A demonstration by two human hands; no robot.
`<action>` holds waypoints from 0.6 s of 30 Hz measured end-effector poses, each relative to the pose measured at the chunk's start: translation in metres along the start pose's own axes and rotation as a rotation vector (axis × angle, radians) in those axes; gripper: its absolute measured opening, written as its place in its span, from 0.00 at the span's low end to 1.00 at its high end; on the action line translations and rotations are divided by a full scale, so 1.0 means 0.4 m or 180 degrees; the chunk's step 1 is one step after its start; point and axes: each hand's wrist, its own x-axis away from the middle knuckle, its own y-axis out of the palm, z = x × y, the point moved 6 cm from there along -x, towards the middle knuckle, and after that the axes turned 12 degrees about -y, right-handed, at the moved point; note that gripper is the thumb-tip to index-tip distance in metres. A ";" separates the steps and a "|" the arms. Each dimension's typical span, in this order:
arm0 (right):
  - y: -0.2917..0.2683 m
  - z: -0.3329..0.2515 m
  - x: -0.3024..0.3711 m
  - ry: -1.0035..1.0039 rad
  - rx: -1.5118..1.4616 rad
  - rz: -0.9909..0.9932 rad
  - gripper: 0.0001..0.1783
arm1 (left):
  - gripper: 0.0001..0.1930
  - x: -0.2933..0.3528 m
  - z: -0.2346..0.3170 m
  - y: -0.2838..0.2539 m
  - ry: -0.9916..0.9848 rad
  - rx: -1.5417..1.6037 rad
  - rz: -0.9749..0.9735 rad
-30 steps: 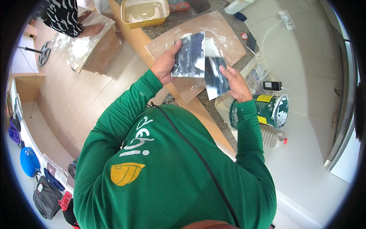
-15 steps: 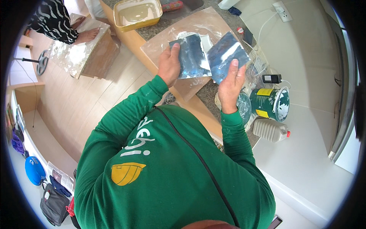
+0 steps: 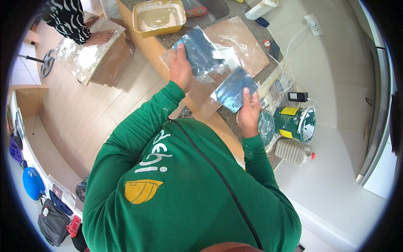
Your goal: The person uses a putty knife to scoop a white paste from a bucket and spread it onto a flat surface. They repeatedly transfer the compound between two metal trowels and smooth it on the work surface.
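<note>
My left hand (image 3: 180,71) grips a flat, rectangular metal scraper (image 3: 200,52), thumb on top, with whitish paste smeared along its edge. A second metal scraper (image 3: 236,89) is pinched in my right hand (image 3: 249,112), nearer to me and tilted; its blade is also streaked. Both are held over a brownish board (image 3: 243,35) lying on a granite counter, its surface marked with white smears. Between the two blades a white patch (image 3: 230,57) shows on the board; whether it is paste or a sheet I cannot tell.
A yellow-rimmed basin (image 3: 183,21) of cream-coloured mix stands at the counter's far left. On the right are a green bucket (image 3: 289,122), a round lid (image 3: 266,128), a plastic jug (image 3: 291,150) and a black power adapter (image 3: 297,97). Another person's foot (image 3: 100,38) rests on a spattered wooden box.
The scrapers have moved apart: the left one went up and left, the right one came lower toward me and turned. Both remain in my hands.
</note>
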 end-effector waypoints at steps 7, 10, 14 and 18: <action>0.097 -0.052 -0.050 0.0229 -0.1410 0.0634 0.16 | 0.26 0.075 0.038 0.047 0.0162 -0.0364 -0.0431; 0.089 -0.032 -0.061 -0.0013 -0.0969 0.0851 0.17 | 0.25 0.116 0.077 0.077 0.0668 -0.1029 -0.0662; 0.080 -0.045 -0.093 -0.0311 -0.0559 0.0755 0.19 | 0.22 0.186 0.104 0.091 0.1245 -0.1837 -0.1181; 0.109 -0.154 -0.153 -0.0407 -0.0883 0.0595 0.22 | 0.22 0.199 0.098 0.053 0.1138 -0.2490 -0.1754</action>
